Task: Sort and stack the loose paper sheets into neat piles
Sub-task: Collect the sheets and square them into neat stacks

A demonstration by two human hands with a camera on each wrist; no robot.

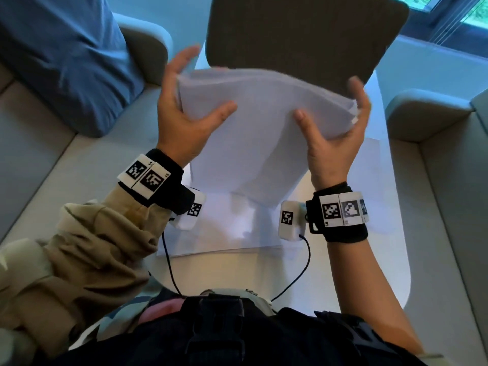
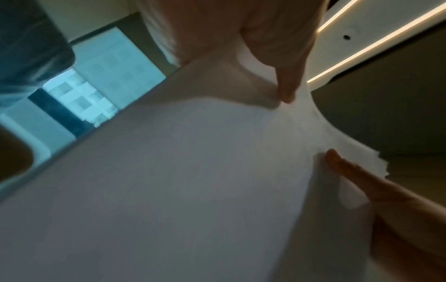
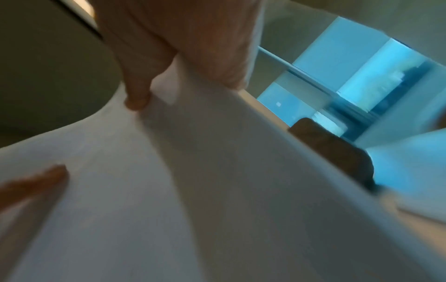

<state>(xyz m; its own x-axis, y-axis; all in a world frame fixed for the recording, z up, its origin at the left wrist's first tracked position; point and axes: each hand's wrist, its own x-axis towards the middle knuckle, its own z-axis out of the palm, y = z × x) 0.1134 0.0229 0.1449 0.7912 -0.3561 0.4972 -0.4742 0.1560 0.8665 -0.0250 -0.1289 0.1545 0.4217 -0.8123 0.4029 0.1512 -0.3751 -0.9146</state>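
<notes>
A thick bundle of white paper sheets (image 1: 264,120) stands tilted on its lower edge above the white table (image 1: 343,273), bowed in the middle. My left hand (image 1: 184,112) grips its left side, thumb on the near face and fingers behind. My right hand (image 1: 338,130) grips its right side the same way. Under the bundle, more white sheets (image 1: 224,228) lie flat on the table. In the left wrist view the paper bundle (image 2: 193,181) fills the frame, pinched by my left hand (image 2: 309,126). The right wrist view shows the bundle (image 3: 193,190) held by my right hand (image 3: 101,137).
A dark chair back (image 1: 303,33) stands at the table's far end. A blue cushion (image 1: 60,56) lies on the grey sofa (image 1: 39,167) to the left. Another grey seat (image 1: 443,154) runs along the right. Black cables (image 1: 303,268) hang from the wrist cameras.
</notes>
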